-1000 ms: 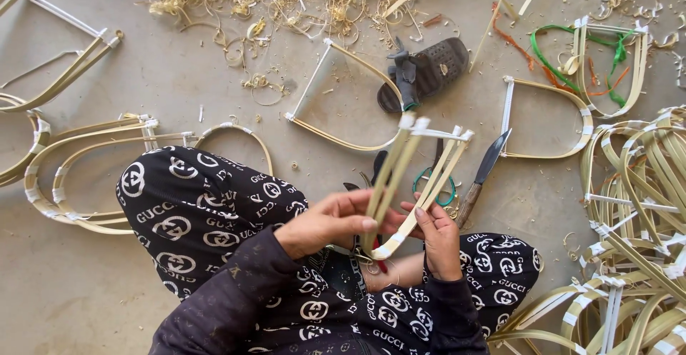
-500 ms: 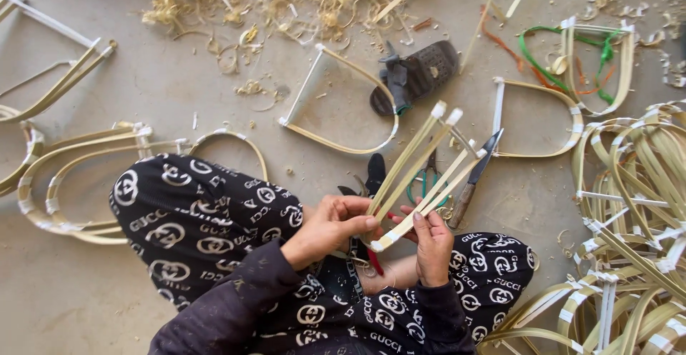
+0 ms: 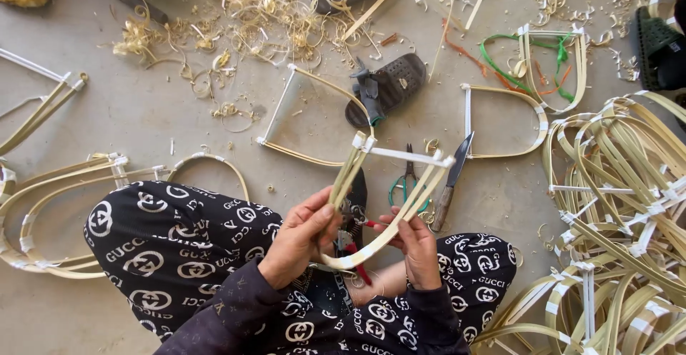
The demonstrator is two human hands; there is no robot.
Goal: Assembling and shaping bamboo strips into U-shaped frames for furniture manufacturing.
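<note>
Two hands [image 3: 357, 244] — one bamboo frame [image 3: 386, 198], one knife [image 3: 450, 180], one scissors [image 3: 409, 183]

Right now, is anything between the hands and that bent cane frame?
No. The left hand and right hand both grip the U-shaped cane frame directly, raised above the lap; nothing visible lies between them.

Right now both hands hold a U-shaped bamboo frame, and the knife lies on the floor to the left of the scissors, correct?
Not quite. In the head view both hands do hold the bamboo frame, but the knife lies to the right of the scissors.
</note>
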